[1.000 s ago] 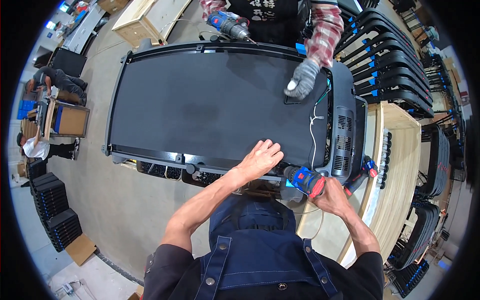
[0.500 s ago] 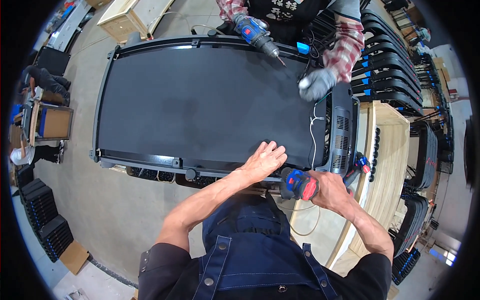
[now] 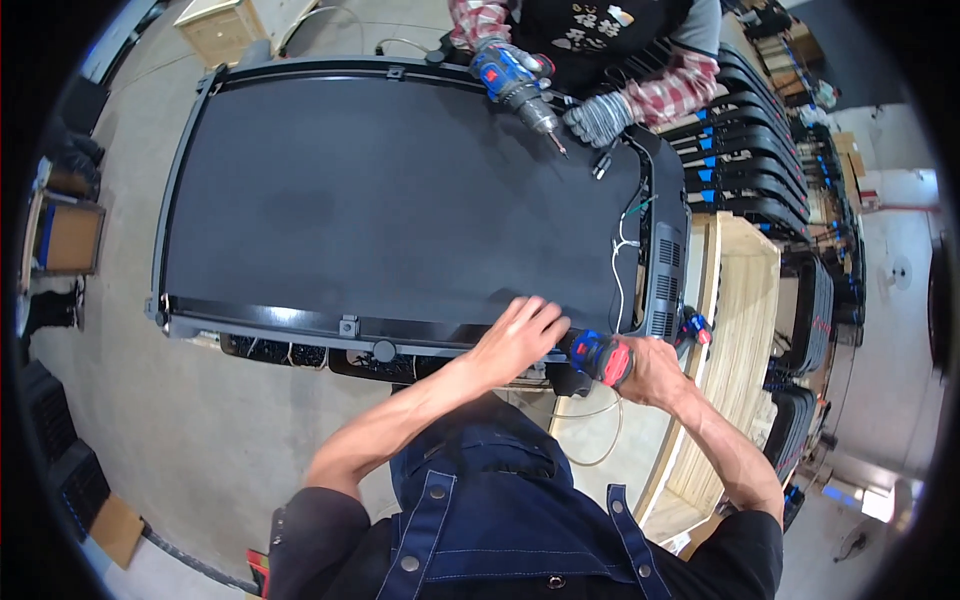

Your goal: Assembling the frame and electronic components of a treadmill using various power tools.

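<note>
A treadmill base [image 3: 400, 190] with a wide black belt lies across in front of me. At its near rail, my left hand [image 3: 515, 340] hovers with fingers bent and apart, the thumb hidden beneath; I see nothing held in it. My right hand [image 3: 655, 372] is wrapped around a blue, black and red cordless drill [image 3: 602, 360], whose front end points left, close under my left fingertips. What its tip touches is hidden. A white cable [image 3: 619, 275] runs along the belt's right end, beside the slotted motor cover [image 3: 664, 270].
Across the base, a co-worker's striped-gloved hand [image 3: 598, 120] is near loose connectors [image 3: 602, 165]; their other hand holds a blue drill [image 3: 515, 85]. A wooden crate [image 3: 745, 300] stands at right, with another drill [image 3: 697, 325] by its edge. Black curved frames [image 3: 750, 150] are stacked beyond.
My left hand has lifted off the belt and drawn back toward the near rail, beside the drill's front. The co-worker's gloved hand has moved left and away from me. The view has shifted.
</note>
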Motion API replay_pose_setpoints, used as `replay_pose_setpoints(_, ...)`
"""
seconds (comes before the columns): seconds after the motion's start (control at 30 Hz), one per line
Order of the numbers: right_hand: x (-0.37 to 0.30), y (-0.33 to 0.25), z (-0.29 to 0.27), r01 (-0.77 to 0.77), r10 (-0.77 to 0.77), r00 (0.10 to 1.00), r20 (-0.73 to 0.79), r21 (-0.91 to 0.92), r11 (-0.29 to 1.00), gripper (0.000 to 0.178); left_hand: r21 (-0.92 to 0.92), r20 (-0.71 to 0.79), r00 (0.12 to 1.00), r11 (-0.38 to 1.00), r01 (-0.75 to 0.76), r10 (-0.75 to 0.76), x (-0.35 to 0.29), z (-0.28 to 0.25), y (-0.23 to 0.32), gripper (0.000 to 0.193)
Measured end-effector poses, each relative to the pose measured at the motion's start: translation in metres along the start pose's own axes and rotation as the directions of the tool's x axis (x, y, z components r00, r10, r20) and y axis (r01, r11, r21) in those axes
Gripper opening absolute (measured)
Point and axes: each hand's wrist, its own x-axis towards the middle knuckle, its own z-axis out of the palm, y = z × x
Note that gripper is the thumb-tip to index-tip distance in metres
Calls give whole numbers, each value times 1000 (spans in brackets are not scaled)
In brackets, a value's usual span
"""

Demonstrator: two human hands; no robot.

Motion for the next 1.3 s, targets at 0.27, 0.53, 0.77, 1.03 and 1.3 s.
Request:
replay_pose_setpoints(0.27, -1, 6, -3, 178, -176, 981, -85, 13, 984, 31, 234, 257, 624, 674, 701, -738, -217, 96, -18, 25)
replay_pose_setpoints(0.53, -30, 36, 12, 301, -284, 947, -146, 108, 948, 37, 566, 184, 442, 462, 683, -878, -254, 174, -72, 19)
replay_pose_setpoints(0.77, -74, 72, 54, 235, -169, 968, -184, 445, 864, 34, 554, 227, 581, 594, 583, -781, -259, 173, -74, 15)
replay_pose_setpoints(1.03, -88, 75, 106, 103, -73, 994, -76, 574, 813, 36, 444, 217, 462, 509, 737, -860, -237, 159, -75, 17)
replay_pose_setpoints(1.3, -78, 70, 134, 103, -91, 995, -52, 635, 766, 35, 275, 156, 391, 420, 865, -907, -228, 142, -68, 16)
